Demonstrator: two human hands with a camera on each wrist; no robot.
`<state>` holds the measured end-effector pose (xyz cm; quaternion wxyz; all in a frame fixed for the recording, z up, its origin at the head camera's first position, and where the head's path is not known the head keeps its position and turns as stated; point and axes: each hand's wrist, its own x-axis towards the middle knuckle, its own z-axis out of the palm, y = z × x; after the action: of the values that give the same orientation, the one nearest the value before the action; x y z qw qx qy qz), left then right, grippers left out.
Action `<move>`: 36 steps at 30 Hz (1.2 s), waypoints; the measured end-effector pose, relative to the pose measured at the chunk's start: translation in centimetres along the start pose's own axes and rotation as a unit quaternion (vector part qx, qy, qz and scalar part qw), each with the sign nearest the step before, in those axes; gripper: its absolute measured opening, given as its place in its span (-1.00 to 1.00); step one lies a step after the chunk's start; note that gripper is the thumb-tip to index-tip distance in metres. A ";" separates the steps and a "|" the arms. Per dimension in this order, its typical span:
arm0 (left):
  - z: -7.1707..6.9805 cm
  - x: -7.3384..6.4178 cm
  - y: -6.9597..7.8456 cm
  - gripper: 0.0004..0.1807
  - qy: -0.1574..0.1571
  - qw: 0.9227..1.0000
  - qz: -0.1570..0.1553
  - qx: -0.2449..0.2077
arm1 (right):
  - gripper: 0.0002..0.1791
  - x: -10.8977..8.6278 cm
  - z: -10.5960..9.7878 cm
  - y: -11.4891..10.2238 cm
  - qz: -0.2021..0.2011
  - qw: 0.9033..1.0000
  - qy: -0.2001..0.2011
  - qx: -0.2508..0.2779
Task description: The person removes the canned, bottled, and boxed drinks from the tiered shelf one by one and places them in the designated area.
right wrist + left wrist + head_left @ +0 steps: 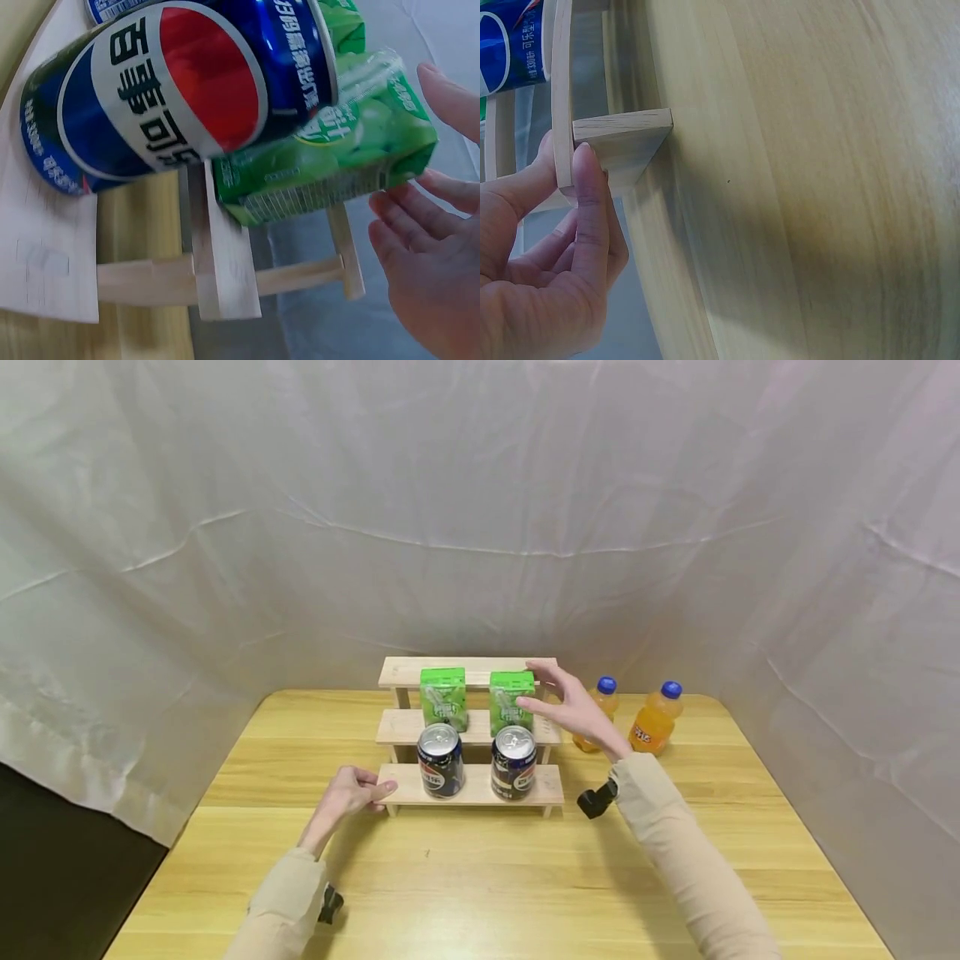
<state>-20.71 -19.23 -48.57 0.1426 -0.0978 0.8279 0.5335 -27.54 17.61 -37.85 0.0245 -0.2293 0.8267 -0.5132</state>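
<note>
A small three-step wooden rack (472, 785) stands on the table. My left hand (358, 789) pinches the left end of its lowest shelf; in the left wrist view the thumb and fingers (591, 187) lie on opposite faces of the board. Two green juice boxes stand on the middle step, the left one (443, 700) and the right one (503, 714). Around the top right of the right box, my right hand (570, 706) holds its thumb and fingers apart; the right wrist view has them spread beside the juice box (330, 161). Cola cans, left (441, 768) and right (513, 768), occupy the lowest step.
Two orange drink bottles with blue caps, one (652, 727) farther right and one (606, 693) partly behind the right hand, stand right of the rack. A pale curtain (480, 527) hangs behind the wooden table (480, 877).
</note>
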 end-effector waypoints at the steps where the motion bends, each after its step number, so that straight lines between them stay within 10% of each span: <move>1: 0.0 0.0 0.0 -0.43 0.000 1.000 0.000 0.000 | -0.26 0.1 0.2 0.0 -0.003 1.000 -0.003 0.003; 26: 0.0 0.0 -0.2 -0.38 0.001 1.000 0.004 -0.017 | -0.57 0.8 1.8 -0.7 -0.001 0.998 0.057 -0.009; 36: 0.0 0.0 -0.1 -0.39 -0.001 1.000 0.000 -0.015 | -0.55 -1.5 -1.8 -1.6 -0.008 0.997 0.073 -0.009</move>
<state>-20.68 -19.28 -48.68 0.1419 -0.0989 0.8197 0.5460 -26.12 19.18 -35.91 -0.0420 -0.1982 0.8288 -0.5216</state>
